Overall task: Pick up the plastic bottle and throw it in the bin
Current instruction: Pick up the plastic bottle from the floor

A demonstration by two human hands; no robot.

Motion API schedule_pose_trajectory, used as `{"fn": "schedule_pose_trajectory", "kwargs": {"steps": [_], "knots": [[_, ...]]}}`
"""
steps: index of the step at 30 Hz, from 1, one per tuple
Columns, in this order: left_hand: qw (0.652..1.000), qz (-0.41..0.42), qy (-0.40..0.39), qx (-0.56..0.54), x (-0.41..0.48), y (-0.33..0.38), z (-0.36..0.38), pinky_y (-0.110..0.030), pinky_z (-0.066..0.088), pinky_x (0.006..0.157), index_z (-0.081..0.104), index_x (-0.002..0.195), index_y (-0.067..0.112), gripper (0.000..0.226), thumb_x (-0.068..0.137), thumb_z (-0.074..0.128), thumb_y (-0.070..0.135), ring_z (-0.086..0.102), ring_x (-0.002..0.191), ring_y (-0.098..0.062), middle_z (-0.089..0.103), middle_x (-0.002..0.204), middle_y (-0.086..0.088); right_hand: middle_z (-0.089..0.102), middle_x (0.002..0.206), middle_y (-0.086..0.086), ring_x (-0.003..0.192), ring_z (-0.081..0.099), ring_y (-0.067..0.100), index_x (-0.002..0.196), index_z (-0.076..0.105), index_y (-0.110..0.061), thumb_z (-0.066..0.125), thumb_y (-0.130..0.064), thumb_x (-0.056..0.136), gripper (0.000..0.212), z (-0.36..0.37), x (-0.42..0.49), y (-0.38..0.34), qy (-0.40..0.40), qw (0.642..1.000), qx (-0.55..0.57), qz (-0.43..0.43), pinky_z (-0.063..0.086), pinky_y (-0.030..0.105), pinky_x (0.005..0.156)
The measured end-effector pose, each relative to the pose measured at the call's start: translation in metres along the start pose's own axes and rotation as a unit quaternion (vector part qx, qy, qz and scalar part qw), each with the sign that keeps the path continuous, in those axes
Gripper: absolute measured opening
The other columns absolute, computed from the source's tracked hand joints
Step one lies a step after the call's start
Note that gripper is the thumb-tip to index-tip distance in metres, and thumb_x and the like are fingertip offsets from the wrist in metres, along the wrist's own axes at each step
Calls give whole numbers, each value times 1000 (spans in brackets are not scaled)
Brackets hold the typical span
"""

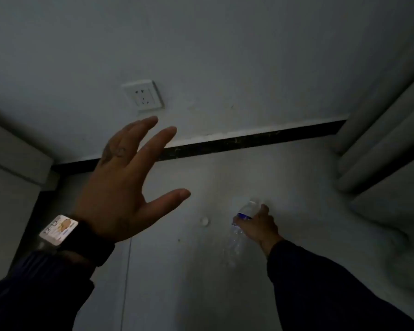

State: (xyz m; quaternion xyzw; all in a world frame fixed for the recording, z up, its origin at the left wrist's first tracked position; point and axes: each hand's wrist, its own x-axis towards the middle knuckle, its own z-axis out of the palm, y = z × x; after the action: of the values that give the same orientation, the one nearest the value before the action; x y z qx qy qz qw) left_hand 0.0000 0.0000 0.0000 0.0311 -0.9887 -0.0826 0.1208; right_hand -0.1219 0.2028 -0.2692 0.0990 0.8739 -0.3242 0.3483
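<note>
A: What's on the left?

B: The left hand (127,187) hangs in the air, fingers spread, gripping nothing; a lit square smartwatch (58,230) sits on its wrist.

A: And further right?

B: A small round white cap (204,221) lies on the pale floor (308,177). Just beside it, the right hand (261,225) is wrapped around the clear crinkled plastic bottle with a blue label (243,222), low by the floor.

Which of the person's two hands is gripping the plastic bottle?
The right hand, low over the floor, is closed on the plastic bottle. The left hand, wearing a watch, is open and empty.
</note>
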Motion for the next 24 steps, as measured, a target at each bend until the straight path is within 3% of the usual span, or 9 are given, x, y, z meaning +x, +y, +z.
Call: {"fn": "schedule_pose_trajectory", "kwargs": {"steps": [4, 11, 16, 18, 21, 24], "knots": [[1000, 10, 5, 17, -2, -5, 3, -49, 31, 113, 32, 149, 23, 85, 80, 50, 69, 29, 144, -33, 32, 157, -11, 54, 135, 21, 119, 57, 38, 149, 15, -10, 75, -54, 65, 112, 20, 8, 8, 3, 1000, -2, -6, 47, 41, 100], [999, 23, -21, 34, -3, -4, 7, -50, 32, 113, 30, 150, 26, 85, 81, 42, 75, 27, 146, -32, 29, 159, -7, 54, 140, 19, 120, 58, 36, 148, 21, -3, 78, -33, 78, 95, 30, 13, 15, -13, 999, 44, 13, 47, 32, 89], [999, 25, -36, 27, -3, -2, 11, -42, 26, 114, 28, 151, 28, 85, 82, 41, 75, 25, 147, -28, 28, 160, -4, 64, 124, 16, 106, 66, 31, 129, 45, 0, 82, -31, 69, 77, 26, 11, 17, -10, 996, 93, 16, 47, 27, 73], [999, 15, -28, -3, -3, -1, 12, -41, 27, 114, 29, 151, 29, 84, 82, 45, 73, 26, 147, -26, 28, 160, -3, 73, 108, 15, 86, 72, 27, 116, 62, -1, 82, -32, 58, 70, 19, 13, 17, -39, 991, 127, 8, 54, 30, 66], [992, -65, -20, -108, 0, 5, 16, -33, 23, 113, 19, 151, 40, 87, 76, 47, 74, 17, 147, -11, 22, 158, 12, 75, 89, 14, 65, 68, 20, 103, 73, -3, 80, -13, 73, 33, -11, -6, -10, -86, 966, 241, -37, 53, 23, 53], [958, -153, -19, -241, 8, 10, 32, -35, 23, 118, 12, 150, 45, 95, 71, 52, 77, 18, 146, -3, 20, 153, 23, 72, 106, 8, 90, 71, 25, 120, 63, -10, 75, -6, 82, 40, -55, -41, -62, -193, 915, 337, -108, 57, 35, 74]]}}
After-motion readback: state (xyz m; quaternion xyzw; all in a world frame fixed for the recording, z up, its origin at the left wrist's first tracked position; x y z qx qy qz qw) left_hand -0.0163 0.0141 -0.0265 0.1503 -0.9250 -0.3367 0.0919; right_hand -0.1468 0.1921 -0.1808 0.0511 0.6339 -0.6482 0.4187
